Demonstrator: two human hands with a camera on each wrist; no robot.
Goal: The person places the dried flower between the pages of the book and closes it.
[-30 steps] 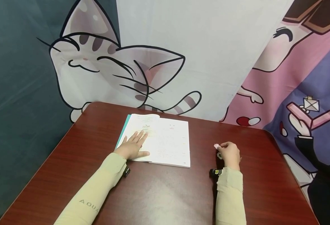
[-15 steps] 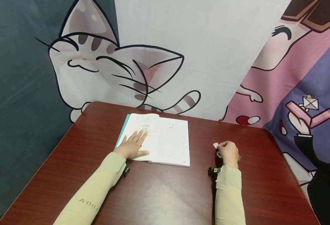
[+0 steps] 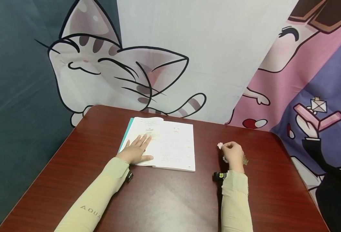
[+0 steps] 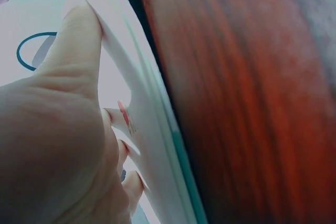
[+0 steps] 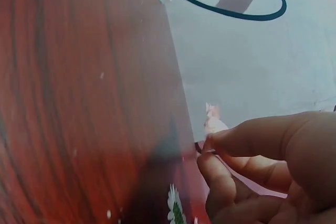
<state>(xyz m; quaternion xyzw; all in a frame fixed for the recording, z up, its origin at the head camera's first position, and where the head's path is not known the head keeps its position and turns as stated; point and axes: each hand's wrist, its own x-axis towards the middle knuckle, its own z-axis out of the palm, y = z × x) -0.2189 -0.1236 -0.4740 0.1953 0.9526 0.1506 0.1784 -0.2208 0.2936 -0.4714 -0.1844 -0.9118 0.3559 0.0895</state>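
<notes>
An open book with white pages and a teal cover edge lies on the table. My left hand rests with fingers spread on its left page. In the left wrist view, the thumb lies along the near part of the page. On the right, my right hand pinches a small pale pink flower between thumb and fingertips, held above the table. Close by that hand lie a white daisy-like flower and a yellow-green sprig, both partly hidden by it.
The reddish-brown wooden table has rounded far corners. A cloth backdrop with cartoon figures hangs right behind its far edge. A dark wrist camera sits beside the right sleeve.
My right hand has moved slightly forward and left with the pink flower, and more of the sprig shows beside it. The left hand stays on the page.
</notes>
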